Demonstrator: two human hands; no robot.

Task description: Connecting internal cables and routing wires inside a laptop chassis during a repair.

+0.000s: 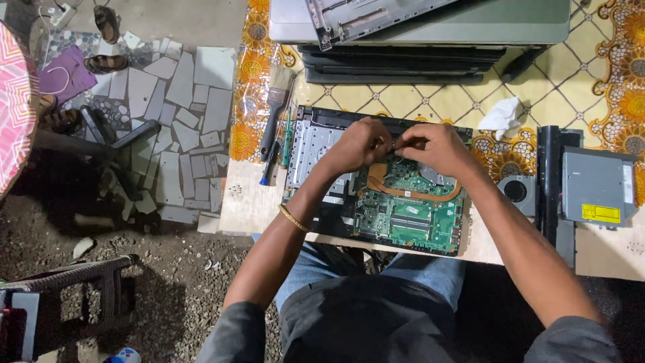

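An opened laptop base (310,144) lies on the table with its green circuit board (410,218) and a copper heat pipe (376,176) exposed. My left hand (359,142) and my right hand (432,148) meet over the upper middle of the board, fingertips pinched together on something small that I cannot make out. A gold bangle (293,218) rings my left wrist.
A paintbrush (275,111) and screwdrivers (287,138) lie left of the laptop. Right of it sit a small fan (516,190), a black battery bar (549,178), a grey optical drive (596,186) and a crumpled tissue (502,115). Stacked laptops (416,40) stand at the back. A patterned cloth (571,74) covers the table.
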